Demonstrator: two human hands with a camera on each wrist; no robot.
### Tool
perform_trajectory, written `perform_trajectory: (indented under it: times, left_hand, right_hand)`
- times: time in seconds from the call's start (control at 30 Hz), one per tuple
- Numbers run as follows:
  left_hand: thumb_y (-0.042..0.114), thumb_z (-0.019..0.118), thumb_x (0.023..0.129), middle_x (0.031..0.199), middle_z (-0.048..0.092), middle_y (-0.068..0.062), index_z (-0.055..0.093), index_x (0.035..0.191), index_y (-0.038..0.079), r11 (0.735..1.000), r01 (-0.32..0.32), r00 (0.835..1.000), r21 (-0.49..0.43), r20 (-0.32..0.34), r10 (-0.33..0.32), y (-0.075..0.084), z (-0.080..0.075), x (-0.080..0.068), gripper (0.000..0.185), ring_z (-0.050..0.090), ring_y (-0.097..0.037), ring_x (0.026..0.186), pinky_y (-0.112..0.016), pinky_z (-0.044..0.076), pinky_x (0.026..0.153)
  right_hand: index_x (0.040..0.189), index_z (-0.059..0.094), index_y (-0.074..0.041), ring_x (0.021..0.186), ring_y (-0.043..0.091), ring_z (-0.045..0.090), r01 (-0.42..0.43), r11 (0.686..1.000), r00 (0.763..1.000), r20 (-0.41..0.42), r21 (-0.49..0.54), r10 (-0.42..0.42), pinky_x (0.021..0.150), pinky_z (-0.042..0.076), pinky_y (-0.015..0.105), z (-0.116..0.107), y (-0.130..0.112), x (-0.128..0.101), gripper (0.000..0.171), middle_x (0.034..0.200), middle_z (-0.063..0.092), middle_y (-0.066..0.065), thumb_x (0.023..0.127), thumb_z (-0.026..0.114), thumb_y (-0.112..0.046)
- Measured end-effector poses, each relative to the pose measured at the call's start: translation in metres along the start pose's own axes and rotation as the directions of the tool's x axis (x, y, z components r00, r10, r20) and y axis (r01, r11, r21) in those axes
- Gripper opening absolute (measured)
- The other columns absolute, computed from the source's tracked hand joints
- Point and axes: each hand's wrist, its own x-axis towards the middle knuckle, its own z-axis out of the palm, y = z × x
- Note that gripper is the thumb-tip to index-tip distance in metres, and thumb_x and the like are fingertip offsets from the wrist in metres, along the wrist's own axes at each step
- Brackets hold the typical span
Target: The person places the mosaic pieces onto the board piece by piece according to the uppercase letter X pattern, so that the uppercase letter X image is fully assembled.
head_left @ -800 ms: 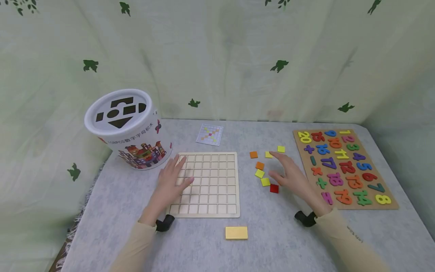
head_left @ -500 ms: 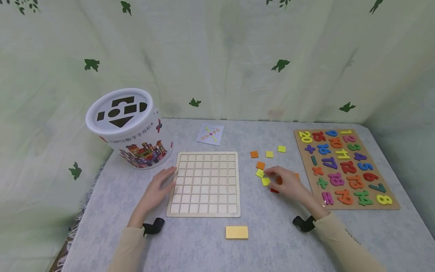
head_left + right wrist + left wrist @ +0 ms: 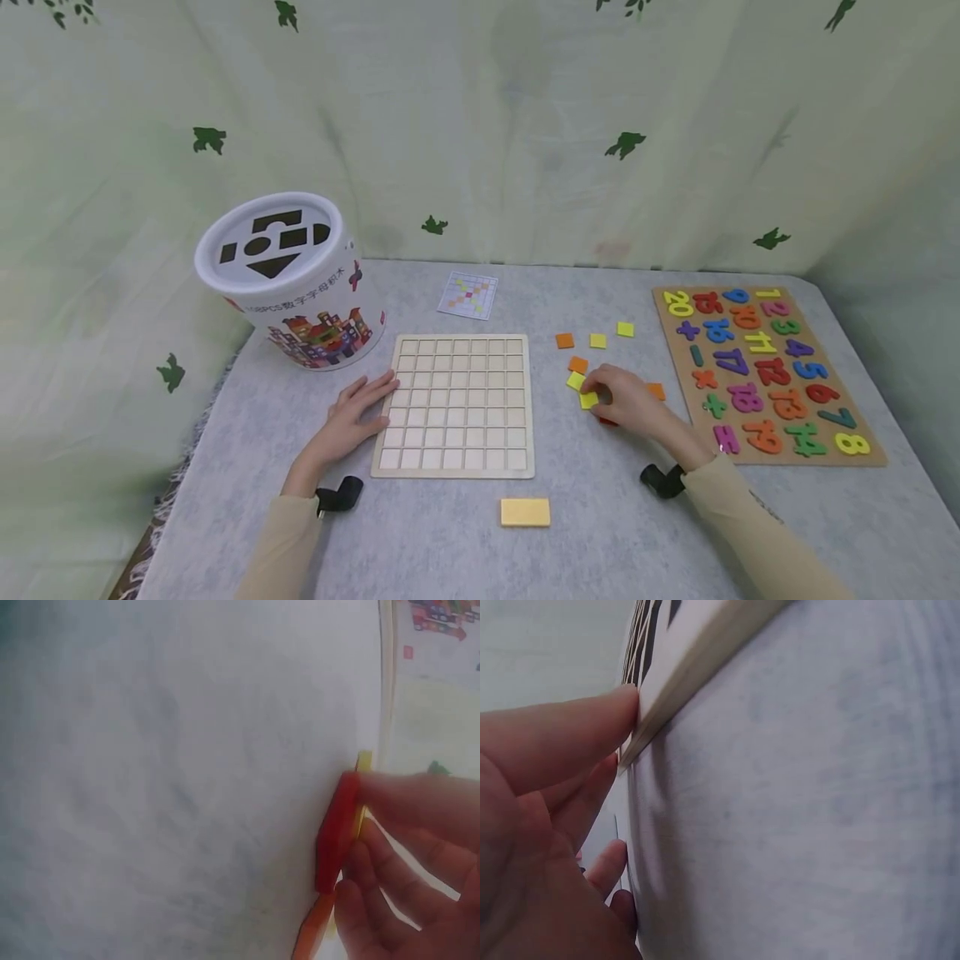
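My left hand (image 3: 347,423) rests with extended fingers along the left edge of a pale wooden grid board (image 3: 454,478). In the left wrist view its thumb tip touches the board's side (image 3: 676,688). To the right of the board, my right hand (image 3: 633,403) has thumb and index finger curled down at either side of a small yellow tile (image 3: 588,401), pinching it at the table. A red tile (image 3: 337,832) lies right beside the thumb, mostly hidden by the hand in the head view. An orange tile (image 3: 656,391) peeks out behind that hand.
More yellow and orange tiles (image 3: 577,364) lie around the right hand. A small pattern card (image 3: 468,295) sits behind the board, a white bucket (image 3: 322,308) at back left. A number puzzle board (image 3: 772,375) lies right, a yellow block (image 3: 525,512) in front.
My left hand has drawn back from over the board to its left edge. My right hand has come down and toward me from the far tiles, its thumb and index finger closing on the yellow tile.
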Motion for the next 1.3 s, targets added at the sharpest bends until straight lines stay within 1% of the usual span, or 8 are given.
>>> perform_trajectory:
  times: [0.1,0.17,0.33,0.4,0.53,0.83,1.03,1.3]
  left_hand:
    - [0.015,0.064,0.092,0.155,0.027,-0.011,0.041,0.146,0.007,1.0,-0.005,1.0,-0.004,0.005,0.005,-0.001,0.0,0.0,0.059,0.003,-0.041,0.141,-0.068,0.001,0.1]
    - [0.014,0.064,0.091,0.155,0.027,-0.011,0.04,0.146,0.007,1.0,-0.008,1.0,-0.01,0.005,0.008,-0.002,0.0,0.0,0.06,0.003,-0.042,0.141,-0.069,0.0,0.1]
    - [0.015,0.064,0.091,0.156,0.024,-0.01,0.035,0.149,0.008,1.0,0.01,1.0,0.008,0.019,-0.01,-0.003,0.001,0.001,0.064,0.002,-0.042,0.14,-0.068,0.0,0.1]
    - [0.017,0.064,0.092,0.157,0.022,-0.009,0.034,0.149,0.009,1.0,0.015,1.0,0.02,0.026,-0.015,-0.004,0.002,0.001,0.065,0.001,-0.041,0.14,-0.067,0.001,0.1]
    - [0.02,0.063,0.092,0.157,0.021,-0.01,0.033,0.149,0.008,0.999,-0.008,1.0,0.031,0.03,0.007,-0.005,0.002,0.002,0.066,0.002,-0.042,0.14,-0.067,0.003,0.099]
    - [0.018,0.064,0.092,0.156,0.023,-0.011,0.034,0.149,0.008,1.0,-0.007,0.999,0.015,0.033,0.006,-0.004,0.001,0.001,0.065,0.002,-0.042,0.14,-0.067,0.003,0.099]
    - [0.019,0.064,0.092,0.157,0.021,-0.008,0.033,0.15,0.01,1.0,0.023,0.999,-0.003,0.048,-0.023,-0.002,0.0,0.0,0.066,0.0,-0.04,0.141,-0.066,0.002,0.1]
    - [0.019,0.063,0.092,0.157,0.021,-0.008,0.033,0.15,0.01,0.999,0.028,0.999,-0.017,0.046,-0.027,-0.003,0.0,-0.001,0.065,0.0,-0.04,0.141,-0.066,0.002,0.1]
  right_hand:
    - [0.097,0.068,-0.008,0.081,0.017,0.051,0.02,1.0,1.0,0.006,-0.003,-0.02,0.075,0.047,0.033,-0.001,-0.002,0.003,0.021,0.089,0.059,-0.003,0.079,0.077,-0.005]
    - [0.097,0.067,-0.008,0.082,0.017,0.054,0.059,0.998,0.998,0.001,0.009,-0.059,0.075,0.048,0.033,-0.002,-0.006,0.007,0.021,0.089,0.059,-0.004,0.078,0.078,-0.006]
    - [0.099,0.067,-0.007,0.088,0.018,0.056,0.128,0.989,0.992,-0.009,0.078,-0.128,0.08,0.049,0.035,-0.002,-0.028,0.026,0.022,0.094,0.062,-0.002,0.079,0.077,-0.005]
    - [0.101,0.067,-0.006,0.089,0.019,0.056,0.141,0.983,0.99,-0.013,0.121,-0.141,0.081,0.048,0.036,0.001,-0.038,0.038,0.022,0.096,0.063,-0.001,0.08,0.075,-0.004]
    - [0.102,0.067,-0.005,0.089,0.018,0.056,0.193,0.963,0.981,-0.013,0.185,-0.194,0.081,0.047,0.033,0.013,-0.055,0.068,0.022,0.096,0.062,0.0,0.08,0.074,-0.003]
    - [0.105,0.067,-0.004,0.093,0.016,0.056,0.264,0.939,0.957,0.063,0.222,-0.283,0.08,0.047,0.025,0.048,-0.106,0.131,0.02,0.099,0.062,0.003,0.085,0.07,-0.006]
    - [0.104,0.067,-0.005,0.091,0.014,0.056,0.283,0.949,0.949,0.105,0.139,-0.298,0.081,0.046,0.023,0.07,-0.133,0.158,0.018,0.097,0.061,0.003,0.086,0.071,-0.008]
    - [0.102,0.067,-0.007,0.085,0.014,0.053,0.288,0.957,0.951,0.124,-0.024,-0.283,0.078,0.044,0.024,0.086,-0.149,0.172,0.017,0.093,0.059,0.001,0.086,0.07,-0.009]
